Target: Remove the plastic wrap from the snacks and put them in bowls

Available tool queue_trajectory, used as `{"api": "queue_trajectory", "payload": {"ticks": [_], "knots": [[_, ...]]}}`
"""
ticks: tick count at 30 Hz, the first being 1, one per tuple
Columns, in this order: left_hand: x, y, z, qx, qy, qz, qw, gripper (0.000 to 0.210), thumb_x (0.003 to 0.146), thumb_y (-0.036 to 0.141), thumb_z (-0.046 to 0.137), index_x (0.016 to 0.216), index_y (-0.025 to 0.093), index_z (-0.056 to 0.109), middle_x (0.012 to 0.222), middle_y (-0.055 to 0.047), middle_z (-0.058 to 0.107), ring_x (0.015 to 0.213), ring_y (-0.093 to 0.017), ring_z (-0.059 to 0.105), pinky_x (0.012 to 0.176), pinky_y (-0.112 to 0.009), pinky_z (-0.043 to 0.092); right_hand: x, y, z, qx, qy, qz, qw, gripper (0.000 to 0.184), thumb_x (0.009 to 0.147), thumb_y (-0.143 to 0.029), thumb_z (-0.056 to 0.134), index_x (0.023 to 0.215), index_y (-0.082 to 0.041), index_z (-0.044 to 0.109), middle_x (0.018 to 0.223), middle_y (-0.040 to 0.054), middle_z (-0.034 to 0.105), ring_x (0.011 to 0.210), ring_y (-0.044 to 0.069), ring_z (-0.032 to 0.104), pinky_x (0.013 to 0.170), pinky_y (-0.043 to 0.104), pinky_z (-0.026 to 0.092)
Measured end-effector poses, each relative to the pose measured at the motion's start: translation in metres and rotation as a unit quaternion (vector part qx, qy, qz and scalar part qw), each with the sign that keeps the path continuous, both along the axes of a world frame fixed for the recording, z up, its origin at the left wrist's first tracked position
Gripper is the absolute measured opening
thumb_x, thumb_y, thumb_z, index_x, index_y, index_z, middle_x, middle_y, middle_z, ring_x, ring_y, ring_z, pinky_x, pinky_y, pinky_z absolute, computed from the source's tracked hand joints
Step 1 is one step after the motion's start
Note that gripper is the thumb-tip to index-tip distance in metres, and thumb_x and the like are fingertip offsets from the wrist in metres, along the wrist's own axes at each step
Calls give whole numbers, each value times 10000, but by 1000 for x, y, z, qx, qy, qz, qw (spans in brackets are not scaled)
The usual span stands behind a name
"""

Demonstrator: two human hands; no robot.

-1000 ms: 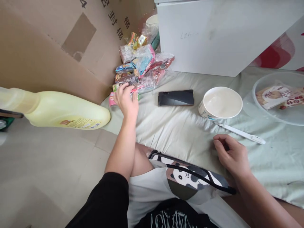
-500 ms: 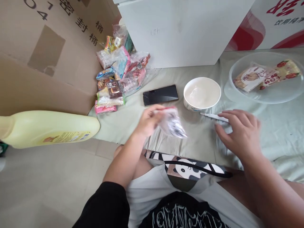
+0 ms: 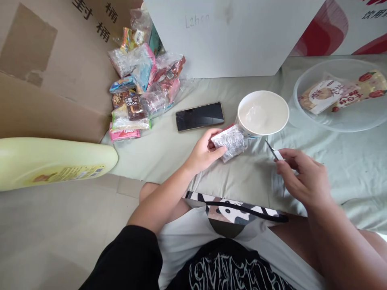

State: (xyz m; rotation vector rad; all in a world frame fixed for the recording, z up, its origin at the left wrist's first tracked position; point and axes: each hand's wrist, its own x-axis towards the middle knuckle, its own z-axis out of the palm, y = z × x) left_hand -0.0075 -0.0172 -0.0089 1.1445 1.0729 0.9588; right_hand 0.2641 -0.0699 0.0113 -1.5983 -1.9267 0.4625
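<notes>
My left hand [image 3: 208, 152] is closed on a small silvery snack packet [image 3: 231, 143] with a red edge. The packet is just left of the front of a white paper bowl [image 3: 263, 114]; whether the two touch, I cannot tell. In my right hand [image 3: 305, 177] is a white-handled utility knife [image 3: 275, 153], its dark blade pointing up and left below the bowl. A black phone [image 3: 199, 117] lies flat left of the bowl. Beneath my right hand there is a crumpled clear wrapper [image 3: 279, 187], partly hidden.
Several packaged snacks [image 3: 145, 92] are heaped by the cardboard box [image 3: 60, 96] at left. A translucent basin [image 3: 341, 123] at right holds wrapped snacks [image 3: 323, 96]. A white box [image 3: 223, 44] stands behind. A pale yellow bottle [image 3: 60, 161] lies at front left.
My left hand has brought the packet rightward, close to the bowl. My right hand has picked up the knife from the cloth, and its dark blade shows. The view has shifted slightly.
</notes>
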Motion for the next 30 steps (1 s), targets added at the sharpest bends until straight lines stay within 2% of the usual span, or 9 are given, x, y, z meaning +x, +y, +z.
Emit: {"api": "queue_trajectory", "payload": {"ticks": [7,10,14,17,21,23,25,27,30], "knots": [[10,-12,5,118,100,-14,988,529,759,518,817,1120,215,576,1087,-69,678,986,-207,674,816,-313,561,-24,-7,-4,-26,77,98,992,192,991,-289,526,1077,-222,684,714,14,708,553,156,639,541,278,505],[11,-11,7,139,85,0,987,497,741,512,835,1054,216,588,1029,-50,674,938,-183,668,780,-289,547,-33,-7,-5,-21,77,109,991,202,988,-264,528,1101,-220,689,794,32,735,607,164,661,584,287,524],[2,-3,12,93,-20,100,990,540,699,609,829,955,232,539,855,8,609,727,-127,607,632,-248,499,-31,-7,-4,-9,65,106,992,189,973,-264,575,1102,-221,706,836,30,734,590,143,629,557,273,504],[-4,-3,20,79,-35,147,985,533,727,653,776,885,240,479,744,42,525,623,-104,515,573,-237,436,-19,-5,-6,13,34,83,996,184,967,-284,596,1089,-220,718,826,23,732,556,127,605,545,269,492],[0,-15,26,123,165,16,978,448,723,510,785,766,225,441,687,48,484,594,-106,441,565,-259,390,-2,1,-10,52,-72,21,996,192,973,-329,598,1065,-226,732,862,28,751,566,138,621,543,292,458],[3,-20,27,163,280,-34,945,335,760,421,729,772,225,457,718,33,512,630,-125,465,606,-286,415,3,4,-12,84,-134,1,987,204,977,-335,604,1087,-217,728,914,50,764,693,189,684,601,313,471],[5,-22,25,218,335,-17,916,248,818,411,660,872,221,510,844,-13,590,763,-171,555,714,-329,478,2,4,-14,122,-180,-18,976,230,965,-339,630,1126,-199,715,992,86,769,858,259,710,703,354,494],[5,-22,22,275,342,9,899,347,851,475,643,1042,203,541,1049,-85,638,984,-234,608,871,-393,513,-3,3,-14,147,-185,-19,972,258,948,-338,655,1156,-192,696,1039,108,761,937,292,698,782,392,500],[8,-23,18,327,346,-46,878,582,809,565,715,1213,186,534,1240,-141,627,1184,-294,592,1027,-451,490,-16,-1,-13,149,-121,44,980,252,939,-291,649,1178,-209,665,1022,98,744,931,265,686,818,388,517]]}}
